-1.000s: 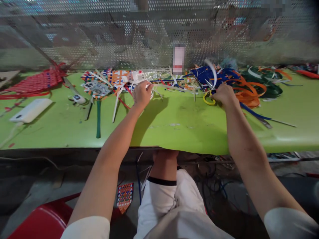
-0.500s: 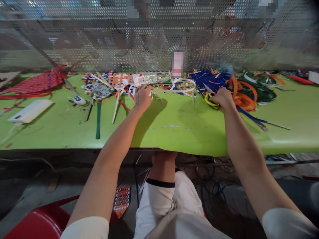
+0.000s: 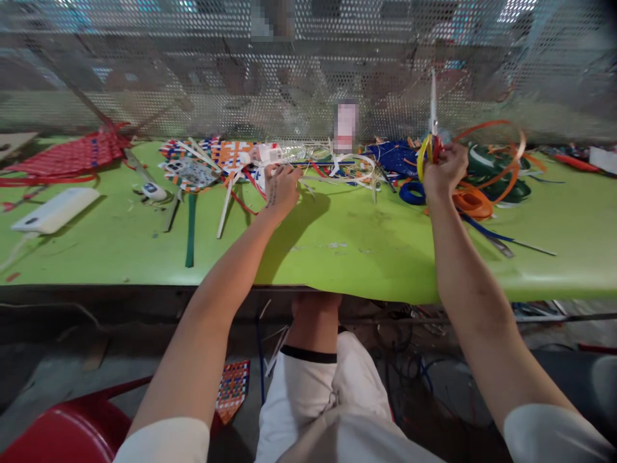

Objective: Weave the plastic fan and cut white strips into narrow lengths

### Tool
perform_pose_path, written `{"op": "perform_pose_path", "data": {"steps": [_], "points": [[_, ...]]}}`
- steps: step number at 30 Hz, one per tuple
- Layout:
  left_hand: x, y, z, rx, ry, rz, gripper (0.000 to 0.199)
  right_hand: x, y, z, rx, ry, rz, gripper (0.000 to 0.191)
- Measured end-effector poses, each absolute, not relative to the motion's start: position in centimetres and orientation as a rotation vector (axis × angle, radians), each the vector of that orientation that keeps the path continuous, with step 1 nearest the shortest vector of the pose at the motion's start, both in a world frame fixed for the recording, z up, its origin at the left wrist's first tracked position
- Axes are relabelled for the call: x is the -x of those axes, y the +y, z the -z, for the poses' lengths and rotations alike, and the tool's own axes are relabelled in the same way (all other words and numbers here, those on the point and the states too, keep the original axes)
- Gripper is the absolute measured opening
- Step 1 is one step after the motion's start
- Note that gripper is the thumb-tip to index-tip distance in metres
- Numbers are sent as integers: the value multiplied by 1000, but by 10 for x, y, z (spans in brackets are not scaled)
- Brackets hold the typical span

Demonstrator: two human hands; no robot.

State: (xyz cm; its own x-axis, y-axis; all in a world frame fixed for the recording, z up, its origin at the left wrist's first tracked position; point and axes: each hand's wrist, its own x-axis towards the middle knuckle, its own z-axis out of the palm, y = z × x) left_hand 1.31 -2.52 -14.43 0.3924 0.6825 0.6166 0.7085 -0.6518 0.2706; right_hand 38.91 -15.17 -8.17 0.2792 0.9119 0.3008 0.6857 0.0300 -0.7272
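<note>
A perforated metal screen (image 3: 193, 83) spans the far side, with blurred shapes and small patches of bluish-white light showing through it, brightest at the far right. Against it runs a long lime-green worktop (image 3: 371, 257), its surface scuffed near the middle. The space below is dim, with a grey floor (image 3: 58, 376) and a glossy red chair (image 3: 72, 431) at the near left.

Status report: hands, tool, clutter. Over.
Right hand gripping yellow-handled metal scissors. Left hand near clear plastic bottle, any hold unclear. Curled orange plastic strips close beside right hand.
</note>
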Motion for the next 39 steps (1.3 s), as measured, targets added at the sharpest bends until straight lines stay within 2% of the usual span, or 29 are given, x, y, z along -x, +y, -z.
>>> {"op": "perform_pose_path", "data": {"steps": [3, 7, 10, 13, 19, 25, 27, 31, 36, 39], "points": [[-12, -20, 149, 2568, -1300, 1123, 35, -388, -147, 77, 1440, -1330, -331, 46], [-13, -14, 156, 2576, -1273, 1174, 35, -386, -137, 78, 1402, -1134, -283, 58], [-15, -13, 158, 2600, -1257, 1189, 35, -385, -136, 82, 1384, -1005, -258, 56], [-16, -17, 155, 2615, -1282, 1142, 33, -385, -143, 82, 1422, -964, -379, 52], [-21, -26, 147, 2715, -1256, 1182, 40, -373, -148, 80, 1461, -1015, -525, 68], [-33, -43, 140, 2831, -1161, 1171, 42, -351, -141, 89, 1470, -1086, -492, 62], [-41, -50, 139, 2883, -1099, 1159, 38, -342, -140, 93, 1425, -1132, -539, 62], [-59, -60, 141, 3012, -1011, 1221, 25, -315, -138, 102, 1389, -1243, -664, 78], [-69, -66, 143, 3112, -983, 1444, 43, -286, -141, 112, 1270, -1463, -718, 83], [-70, -65, 145, 3332, -831, 1524, 43, -280, -145, 113, 1234, -1538, -738, 81]]}}
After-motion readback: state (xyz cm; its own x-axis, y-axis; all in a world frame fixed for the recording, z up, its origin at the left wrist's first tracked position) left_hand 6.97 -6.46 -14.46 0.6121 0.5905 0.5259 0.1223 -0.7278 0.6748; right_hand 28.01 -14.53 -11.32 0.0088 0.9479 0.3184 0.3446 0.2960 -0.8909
